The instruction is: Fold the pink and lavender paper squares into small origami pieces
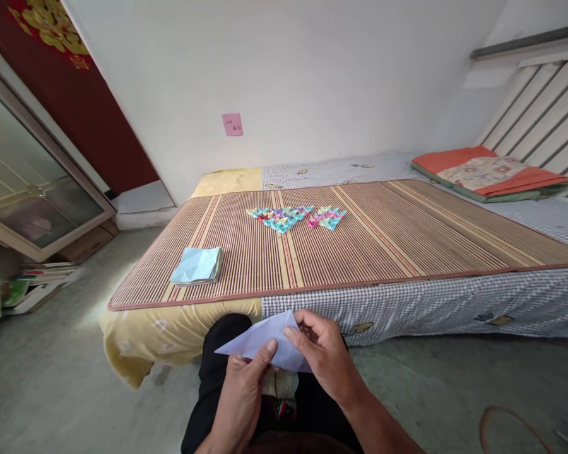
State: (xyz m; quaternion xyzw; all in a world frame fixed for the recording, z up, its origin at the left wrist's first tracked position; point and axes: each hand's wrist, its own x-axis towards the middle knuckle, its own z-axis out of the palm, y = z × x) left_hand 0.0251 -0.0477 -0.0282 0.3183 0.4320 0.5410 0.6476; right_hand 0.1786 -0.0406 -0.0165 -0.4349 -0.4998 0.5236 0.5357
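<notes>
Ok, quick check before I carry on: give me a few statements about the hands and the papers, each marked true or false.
1. The left hand and right hand both hold the lilac paper. True.
2. The lilac paper tapers to a point at picture left. True.
3. The paper stack lies on the floor. False: the paper stack lies on the striped mat.
4. The small folded pieces lie in two clusters. True.
5. The pink note is on the door. False: the pink note is on the wall.

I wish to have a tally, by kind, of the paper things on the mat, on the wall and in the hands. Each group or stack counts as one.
Groups of small folded pieces: 2
Light blue-topped stack: 1
Pink note: 1
Pale purple paper, held by left hand and right hand: 1
Total: 5
</notes>
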